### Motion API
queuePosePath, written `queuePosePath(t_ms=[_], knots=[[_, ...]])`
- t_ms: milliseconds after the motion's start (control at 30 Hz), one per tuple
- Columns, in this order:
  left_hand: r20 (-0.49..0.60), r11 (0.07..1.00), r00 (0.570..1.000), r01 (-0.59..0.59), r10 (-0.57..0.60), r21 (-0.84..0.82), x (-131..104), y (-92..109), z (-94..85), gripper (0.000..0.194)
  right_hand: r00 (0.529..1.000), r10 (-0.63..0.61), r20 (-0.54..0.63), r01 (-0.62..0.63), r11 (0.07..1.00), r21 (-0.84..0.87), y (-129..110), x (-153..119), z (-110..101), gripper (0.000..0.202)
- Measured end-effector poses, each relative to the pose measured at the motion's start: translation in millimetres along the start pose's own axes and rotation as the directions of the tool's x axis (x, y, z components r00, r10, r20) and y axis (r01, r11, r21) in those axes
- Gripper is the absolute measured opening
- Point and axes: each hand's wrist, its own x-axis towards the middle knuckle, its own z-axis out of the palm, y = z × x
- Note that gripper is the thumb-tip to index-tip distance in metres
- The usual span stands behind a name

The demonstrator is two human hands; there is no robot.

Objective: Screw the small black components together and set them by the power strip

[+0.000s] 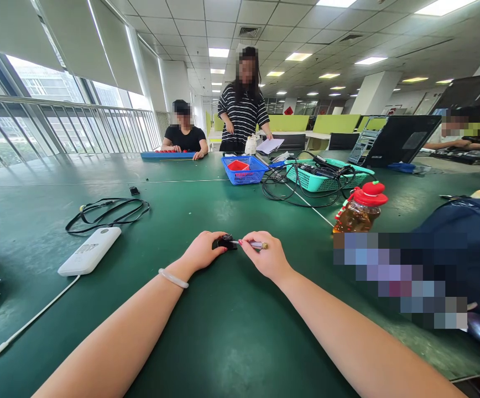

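On the green table point(231, 331), my left hand point(202, 250) holds a small black part point(227, 242) between thumb and fingers. My right hand point(268, 255) grips a slim pen-like tool point(257, 245), its thin metal tip pointing left and meeting the black part. The two hands are a short distance apart. Fine details of the black part are too small to make out.
To the left lie a white power bank point(93, 251) and a black cable point(107, 213). Ahead stand a blue basket point(245, 172) and a teal basket point(318, 179) with cables. A red-lidded bottle point(360, 210) and dark bag point(468, 237) are right. People are beyond.
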Motion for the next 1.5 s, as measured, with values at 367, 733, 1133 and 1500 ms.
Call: queuePosePath(t_ms=[367,733,1133,1500], knots=[[0.004,1.0,1.0,0.0,0.0,-0.001,0.4,-0.2,0.1,0.04,1.0,0.012,0.004,-0.012,1.0,0.011,-0.9,0.5,-1.7,0.02],[0.006,1.0,1.0,-0.005,0.005,0.007,0.0,-0.5,0.3,0.039,1.0,0.02,0.012,-0.02,1.0,0.008,1.5,1.3,-1.9,0.023],[0.011,0.999,1.0,0.014,-0.014,0.044,1.0,-2.8,1.2,0.041,0.987,0.159,0.031,-0.162,0.974,0.158,5.1,4.9,-2.4,0.028],[0.006,0.999,1.0,0.018,-0.019,0.035,1.1,-3.2,2.0,0.041,0.973,0.22,0.069,-0.23,0.938,0.257,10.0,6.8,-1.5,0.027]])
